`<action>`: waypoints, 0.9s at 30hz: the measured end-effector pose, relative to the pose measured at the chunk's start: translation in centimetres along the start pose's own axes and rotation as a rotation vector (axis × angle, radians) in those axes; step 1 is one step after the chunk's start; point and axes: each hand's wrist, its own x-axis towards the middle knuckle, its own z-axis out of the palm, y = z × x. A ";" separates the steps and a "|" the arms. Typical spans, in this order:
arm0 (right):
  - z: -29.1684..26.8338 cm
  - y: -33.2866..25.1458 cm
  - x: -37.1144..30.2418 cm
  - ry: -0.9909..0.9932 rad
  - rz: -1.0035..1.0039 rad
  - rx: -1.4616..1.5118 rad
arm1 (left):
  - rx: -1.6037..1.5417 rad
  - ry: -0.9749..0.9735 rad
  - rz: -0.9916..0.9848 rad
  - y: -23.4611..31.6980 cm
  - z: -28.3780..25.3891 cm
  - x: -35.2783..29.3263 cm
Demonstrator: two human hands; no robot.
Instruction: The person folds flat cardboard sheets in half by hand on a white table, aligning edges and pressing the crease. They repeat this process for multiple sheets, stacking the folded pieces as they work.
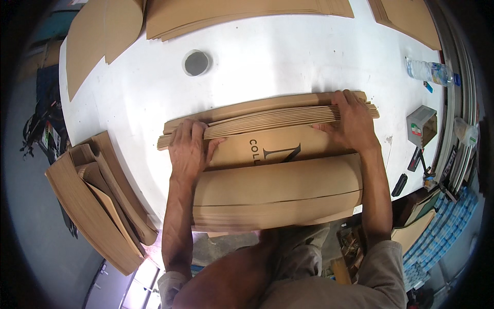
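Across the near middle of the white table [247, 80] lies a stack of brown cardboard sheets [272, 116], its many layered edges bent up at the far side. My left hand [186, 147] grips the left end of those edges, fingers over the far side and thumb on the near face. At the right end my right hand [354, 122] clasps the same stack, fingers curled over the top. Dark print shows on the sheet face between my hands. Closer to me, a curved cardboard panel [278, 181] bulges over the table's front edge, between my forearms.
Flat cardboard sheets [247, 18] lie at the far side, with others at both far corners. A round grey-topped container [196, 63] stands beyond the stack. Folded cardboard [98, 206] leans at the left edge. On the right are a water bottle [429, 71] and a small metal box [422, 125].
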 end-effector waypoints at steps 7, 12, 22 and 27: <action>-0.1 -0.1 -0.1 0.089 -0.050 -0.156 | 0.118 0.076 0.094 -1.0 -0.6 0.7; -0.8 0.1 0.0 -0.028 0.070 -0.076 | 0.089 0.091 0.004 -1.8 -0.1 0.2; 0.5 0.9 -0.5 0.153 0.019 0.016 | 0.069 0.147 0.131 -1.9 -0.3 0.7; -0.3 0.9 -0.5 0.305 -0.176 -0.055 | 0.043 0.084 0.033 -2.0 -0.2 0.2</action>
